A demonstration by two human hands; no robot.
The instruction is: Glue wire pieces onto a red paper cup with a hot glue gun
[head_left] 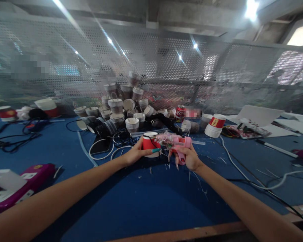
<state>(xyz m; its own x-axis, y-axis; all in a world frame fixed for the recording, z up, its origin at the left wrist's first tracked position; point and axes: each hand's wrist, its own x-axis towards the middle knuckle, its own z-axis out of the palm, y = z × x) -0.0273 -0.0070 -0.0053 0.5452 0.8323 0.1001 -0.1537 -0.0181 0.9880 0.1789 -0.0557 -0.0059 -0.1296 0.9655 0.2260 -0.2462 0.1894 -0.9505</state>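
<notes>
My left hand (pixel 137 153) is closed around the left side of a red and white paper cup (pixel 149 144), its thumb with a teal nail lying across the front. A black cord runs over the cup's upper part. In my right hand (pixel 190 157) is a pink hot glue gun (pixel 178 143), gripped by its handle. The gun's nozzle end points left and meets the cup's right side; whether it touches I cannot tell. Clear, stringy glue clings to the front of the gun.
Behind the hands stands a pile of small cups with handles (pixel 115 106). A soda can (pixel 180 113) and stacked red-white paper cups (pixel 215 125) are to the right. A white cable (pixel 238 169) crosses the blue table (pixel 131 208). A purple device (pixel 37 174) lies at left.
</notes>
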